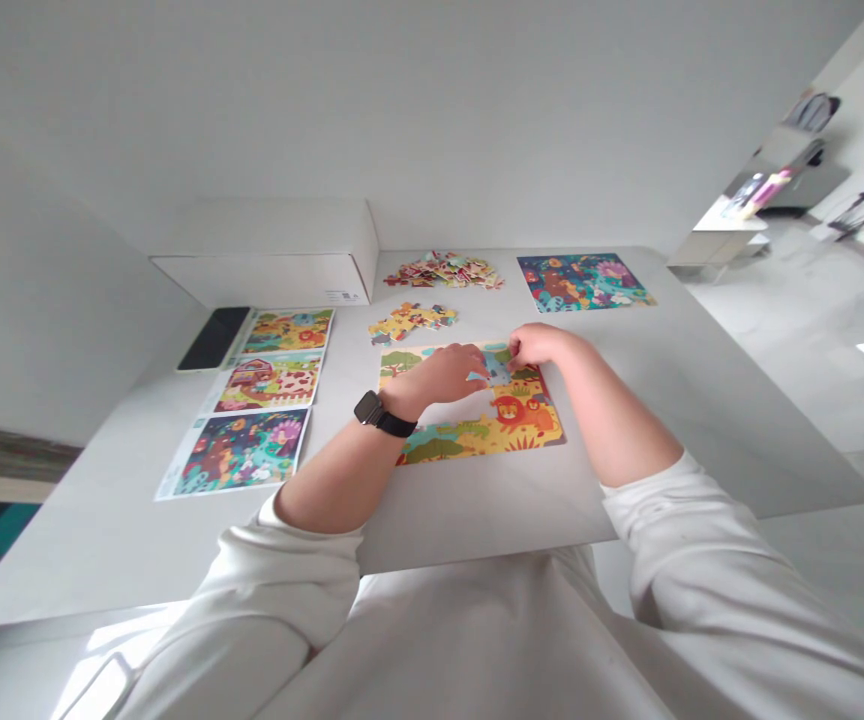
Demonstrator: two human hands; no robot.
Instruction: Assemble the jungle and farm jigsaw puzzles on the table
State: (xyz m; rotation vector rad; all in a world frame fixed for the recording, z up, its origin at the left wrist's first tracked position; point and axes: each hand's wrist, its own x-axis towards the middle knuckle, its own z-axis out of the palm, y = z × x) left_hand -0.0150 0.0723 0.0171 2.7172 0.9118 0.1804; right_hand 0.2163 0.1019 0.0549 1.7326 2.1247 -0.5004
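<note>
A partly assembled jigsaw puzzle [526,415] with lions, a crocodile and trees lies on the table before me, with a bare gap in its middle. My left hand [451,375], palm down, reaches over the gap with its fingers apart, the fingertips by the blue area in the upper middle. A black watch [376,412] is on that wrist. My right hand [538,345] is bent at the puzzle's upper right edge, fingers pinched together on what looks like a puzzle piece; the fingers largely hide it. Beyond the puzzle lies a small group of yellowish loose pieces [411,320].
A larger heap of mixed pieces [447,270] lies near the wall. A dark forest puzzle [586,282] is at the back right. On the left are a sheet with three pictures [259,390], a black phone [214,338] and a white box [259,278].
</note>
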